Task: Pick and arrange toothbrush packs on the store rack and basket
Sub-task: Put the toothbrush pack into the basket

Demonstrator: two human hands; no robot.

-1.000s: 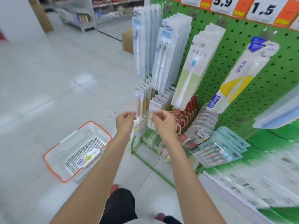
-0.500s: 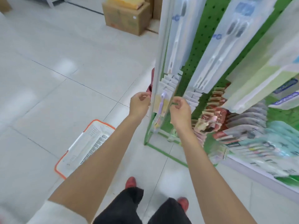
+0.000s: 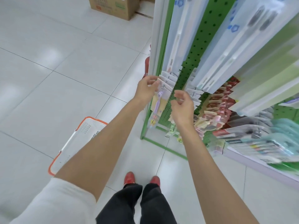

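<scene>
A green pegboard rack stands on the right, hung with rows of toothbrush packs. My left hand pinches the top left corner of the front pack with a purple toothbrush, which hangs on a low hook at the rack's left end. My right hand hovers just right of that pack with fingers loosely curled and nothing in them. A white basket with an orange rim sits on the floor at the left, partly hidden by my left arm.
Long white toothbrush packs hang above my hands. Red and pink packs and teal ones fill lower hooks to the right. A cardboard box stands on the tiled floor ahead. My red shoes are below.
The view has tilted further down and closer to the rack. My right hand has let go of the pack and drawn slightly right; my left hand stays at the pack's top.
</scene>
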